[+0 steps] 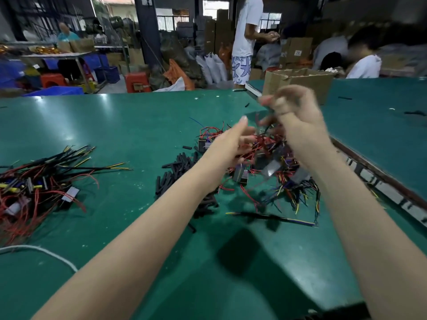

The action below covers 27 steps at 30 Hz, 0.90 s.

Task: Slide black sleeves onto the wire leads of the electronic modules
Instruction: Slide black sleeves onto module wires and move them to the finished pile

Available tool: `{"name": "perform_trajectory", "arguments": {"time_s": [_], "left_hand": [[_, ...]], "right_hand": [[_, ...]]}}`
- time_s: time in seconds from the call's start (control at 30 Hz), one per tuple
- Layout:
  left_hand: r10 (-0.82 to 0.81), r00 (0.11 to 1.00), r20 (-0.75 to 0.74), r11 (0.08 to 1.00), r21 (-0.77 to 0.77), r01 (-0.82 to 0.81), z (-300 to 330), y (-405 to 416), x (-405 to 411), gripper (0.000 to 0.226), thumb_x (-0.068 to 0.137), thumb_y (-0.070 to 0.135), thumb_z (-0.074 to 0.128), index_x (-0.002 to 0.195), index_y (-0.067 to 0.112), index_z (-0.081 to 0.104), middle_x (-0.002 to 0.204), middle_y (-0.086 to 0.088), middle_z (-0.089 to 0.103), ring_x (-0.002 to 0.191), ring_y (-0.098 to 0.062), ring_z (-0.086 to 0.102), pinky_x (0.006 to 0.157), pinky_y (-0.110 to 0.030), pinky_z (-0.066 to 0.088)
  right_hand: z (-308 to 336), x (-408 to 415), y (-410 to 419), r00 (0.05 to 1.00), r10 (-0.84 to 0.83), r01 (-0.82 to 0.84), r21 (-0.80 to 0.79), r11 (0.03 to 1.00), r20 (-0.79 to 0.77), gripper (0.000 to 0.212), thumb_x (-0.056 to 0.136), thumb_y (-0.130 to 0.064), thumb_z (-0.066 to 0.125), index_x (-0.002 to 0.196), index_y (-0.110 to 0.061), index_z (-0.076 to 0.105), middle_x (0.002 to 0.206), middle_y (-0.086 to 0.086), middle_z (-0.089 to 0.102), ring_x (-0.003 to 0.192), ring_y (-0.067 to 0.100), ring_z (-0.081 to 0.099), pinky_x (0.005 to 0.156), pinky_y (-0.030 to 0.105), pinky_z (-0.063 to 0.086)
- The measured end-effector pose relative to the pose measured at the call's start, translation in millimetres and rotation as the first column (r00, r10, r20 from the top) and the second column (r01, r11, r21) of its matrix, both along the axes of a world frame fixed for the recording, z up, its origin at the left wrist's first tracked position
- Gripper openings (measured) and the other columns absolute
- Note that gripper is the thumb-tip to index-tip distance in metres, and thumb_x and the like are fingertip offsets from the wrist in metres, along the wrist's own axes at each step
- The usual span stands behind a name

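A: Quick pass. Both hands are up over the tangled heap of modules [272,158] on the green table [115,125]. Right hand [298,121] is raised and blurred, fingers curled; we think it's pinching wires pulled up out of the heap, with a module hanging under it, but the blur hides the grip.

B: So for the right hand we can't tell what it grips. Left?

A: Left hand [228,144] reaches into the same heap, thumb up, fingers bent among the red leads. Whether it has hold of anything, we can't tell either.

B: Where are the sleeves?

A: The loose black sleeves [180,172] lie in a pile just left of the heap, partly under the left forearm. The finished pile [39,181], leads already sleeved, sits well apart at far left. One sleeved lead [272,217] lies alone near the heap's front edge.

B: Step in hand?

A: We judge it as pulling one module free of the tangle. Doing it well: lift slowly, let the left hand hold the heap down so neighbours don't come along, then bunch the leads so the ends line up before taking a sleeve. Splayed ends will catch on the sleeve mouth.

B: Risks?

A: Snagged wires dragging other modules toward the table seam [369,172] at right.
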<state>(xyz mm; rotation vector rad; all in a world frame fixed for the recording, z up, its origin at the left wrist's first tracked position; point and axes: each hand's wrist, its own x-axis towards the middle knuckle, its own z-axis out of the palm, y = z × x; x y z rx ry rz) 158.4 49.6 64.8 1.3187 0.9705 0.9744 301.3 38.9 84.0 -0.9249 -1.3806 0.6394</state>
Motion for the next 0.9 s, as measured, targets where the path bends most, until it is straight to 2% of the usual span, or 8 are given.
{"name": "perform_trajectory", "arguments": {"time_s": [0.1,0.17,0.3,0.4,0.47,0.63,0.8,0.9], "left_hand": [[-0.016,0.996,-0.082,0.998,0.066,0.022,-2.7,-0.5,2.5,0.035,0.09,0.055,0.049,0.081,0.026,0.065,0.079,0.009,0.064,0.064,-0.005,0.056,0.05,-0.015,0.04],[0.037,0.965,-0.259,0.989,0.149,0.002,-15.2,1.8,-1.5,0.026,0.09,0.044,0.057,0.075,0.024,0.065,0.075,0.009,0.064,0.057,-0.006,0.049,0.048,-0.017,0.034],[0.072,0.979,-0.189,0.996,0.061,-0.061,-29.7,6.9,-10.8,0.024,0.096,0.035,0.049,0.081,0.025,0.064,0.069,0.012,0.063,0.056,-0.007,0.043,0.048,-0.018,0.032],[0.035,0.989,-0.14,0.999,-0.028,-0.04,-30.6,7.8,-11.1,0.029,0.097,0.041,0.045,0.083,0.026,0.064,0.068,0.012,0.068,0.054,-0.003,0.055,0.054,-0.023,0.03],[0.006,0.994,-0.107,0.996,-0.085,-0.015,-29.5,7.4,-11.4,0.031,0.096,0.043,0.042,0.084,0.025,0.065,0.072,0.011,0.07,0.055,0.001,0.06,0.056,-0.024,0.03],[0.014,0.998,-0.067,0.998,-0.06,-0.018,-28.3,9.6,-20.8,0.029,0.088,0.026,0.05,0.071,0.032,0.074,0.082,0.013,0.072,0.065,0.002,0.061,0.064,-0.029,0.032],[-0.03,0.965,-0.26,0.999,0.011,0.034,-26.1,2.2,-19.6,0.018,0.091,0.038,0.054,0.094,0.028,0.068,0.068,0.014,0.069,0.051,-0.001,0.049,0.051,-0.021,0.031],[-0.014,0.953,-0.304,0.994,0.099,0.046,-29.3,-4.1,-16.7,0.034,0.091,0.033,0.059,0.123,0.024,0.054,0.066,0.011,0.07,0.042,-0.002,0.048,0.04,-0.011,0.032]], "right_hand": [[-5.9,2.4,1.5,0.94,0.068,0.021,-0.256,0.966,0.334,0.018,0.102,-0.018,0.042,0.115,-0.013,0.054,0.078,-0.008,0.068,0.06,0.001,0.064,0.055,0.021,0.054],[-10.1,15.7,1.0,0.944,0.033,0.081,-0.329,0.941,0.328,0.017,0.101,-0.019,0.044,0.11,-0.015,0.058,0.071,-0.001,0.07,0.054,0.006,0.064,0.046,0.023,0.05],[-23.9,52.0,-1.9,0.805,-0.313,0.458,-0.194,0.867,0.504,0.008,0.095,-0.03,0.054,0.101,-0.03,0.058,0.083,-0.009,0.072,0.069,0.008,0.063,0.063,0.028,0.049],[-46.8,54.8,-9.5,0.741,0.029,0.312,-0.382,0.87,0.671,0.043,0.084,-0.054,0.062,0.12,-0.033,0.051,0.102,-0.014,0.059,0.093,0.009,0.057,0.081,0.027,0.04],[-60.9,49.2,-10.1,0.691,0.027,0.332,-0.351,0.875,0.723,0.055,0.08,-0.055,0.067,0.127,-0.033,0.048,0.099,-0.015,0.054,0.098,0.012,0.054,0.082,0.027,0.036],[-58.0,42.5,-6.5,0.981,0.032,0.064,-0.481,0.874,0.189,0.044,0.075,-0.041,0.076,0.112,-0.031,0.055,0.099,-0.006,0.065,0.088,0.011,0.063,0.076,0.026,0.044],[-35.3,36.5,-1.3,0.997,-0.012,-0.017,-0.393,0.919,-0.072,0.024,0.082,-0.034,0.069,0.104,-0.023,0.063,0.084,-0.005,0.063,0.071,0.008,0.055,0.064,0.021,0.048],[-22.2,35.0,2.0,0.965,-0.1,0.156,-0.224,0.962,0.244,0.032,0.09,-0.025,0.065,0.12,-0.019,0.059,0.098,-0.001,0.06,0.083,0.014,0.057,0.075,0.028,0.051]]}}
